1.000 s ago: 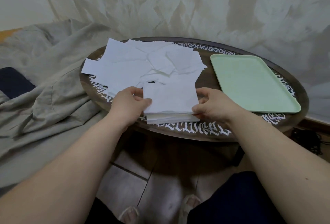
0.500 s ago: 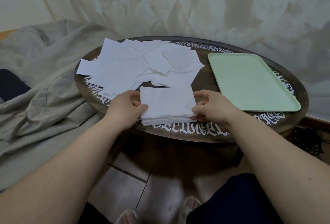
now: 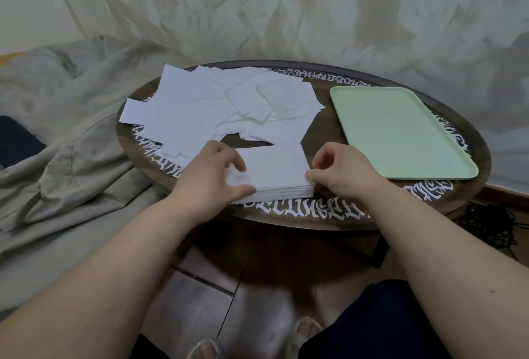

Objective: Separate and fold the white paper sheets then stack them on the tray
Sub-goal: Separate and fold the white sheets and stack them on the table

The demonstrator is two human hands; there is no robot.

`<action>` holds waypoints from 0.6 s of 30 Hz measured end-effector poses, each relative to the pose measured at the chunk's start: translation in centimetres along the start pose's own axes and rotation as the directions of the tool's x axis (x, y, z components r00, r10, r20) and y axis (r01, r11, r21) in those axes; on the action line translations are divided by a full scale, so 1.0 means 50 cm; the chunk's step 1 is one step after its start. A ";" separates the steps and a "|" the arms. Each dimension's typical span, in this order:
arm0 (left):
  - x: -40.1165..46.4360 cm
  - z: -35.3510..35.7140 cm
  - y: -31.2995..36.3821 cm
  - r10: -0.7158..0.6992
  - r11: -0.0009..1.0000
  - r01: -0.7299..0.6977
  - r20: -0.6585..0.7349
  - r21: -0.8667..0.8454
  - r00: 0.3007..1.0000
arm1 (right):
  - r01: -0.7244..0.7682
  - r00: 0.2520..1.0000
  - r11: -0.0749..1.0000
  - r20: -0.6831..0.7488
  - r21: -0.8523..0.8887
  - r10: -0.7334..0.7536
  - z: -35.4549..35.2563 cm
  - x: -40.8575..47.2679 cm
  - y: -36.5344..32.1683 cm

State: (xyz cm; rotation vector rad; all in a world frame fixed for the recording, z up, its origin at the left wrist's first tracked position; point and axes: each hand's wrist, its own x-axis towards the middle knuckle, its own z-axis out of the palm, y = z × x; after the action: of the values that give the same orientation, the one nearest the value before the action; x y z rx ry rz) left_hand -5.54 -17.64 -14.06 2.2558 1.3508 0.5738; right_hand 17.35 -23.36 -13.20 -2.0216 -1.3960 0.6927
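Left hand [image 3: 213, 177] curled, grip on paper stack [image 3: 276, 171] left edge; right hand [image 3: 340, 172] pinching right edge.

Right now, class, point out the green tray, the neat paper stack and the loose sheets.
green tray [image 3: 400, 129], head view, bare middle.
neat paper stack [image 3: 274, 167], head view, top sheet.
loose sheets [image 3: 200, 109], head view, pile's middle.
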 end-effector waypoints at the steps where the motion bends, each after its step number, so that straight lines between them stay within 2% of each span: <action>1: -0.001 0.005 -0.001 0.028 0.999 -0.029 0.056 0.031 0.998 | 0.057 0.998 0.998 0.021 -0.028 -0.056 -0.002 -0.002 -0.004; 3: -0.002 0.014 -0.004 0.050 0.994 -0.062 0.121 0.092 0.991 | 0.157 0.983 0.980 0.111 -0.124 -0.144 -0.002 -0.008 -0.009; 7: -0.002 0.017 -0.008 0.038 0.992 -0.054 0.128 0.118 0.991 | 0.249 0.958 0.924 0.215 -0.291 -0.191 0.002 -0.007 -0.007; 15: -0.003 0.018 -0.013 0.054 0.991 -0.071 0.139 0.114 0.989 | 0.296 0.944 0.892 0.245 -0.341 -0.219 0.016 -0.001 -0.006; 18: -0.002 0.019 -0.016 0.048 0.998 -0.053 0.138 0.032 0.989 | 0.288 0.944 0.897 0.257 -0.336 -0.207 0.017 0.000 -0.005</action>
State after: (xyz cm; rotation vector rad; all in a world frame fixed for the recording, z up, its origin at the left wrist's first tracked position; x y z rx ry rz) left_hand -5.60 -17.56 -15.31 2.3179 1.2492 0.4060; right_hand 16.59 -23.15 -13.63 -2.0308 -2.0026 0.5805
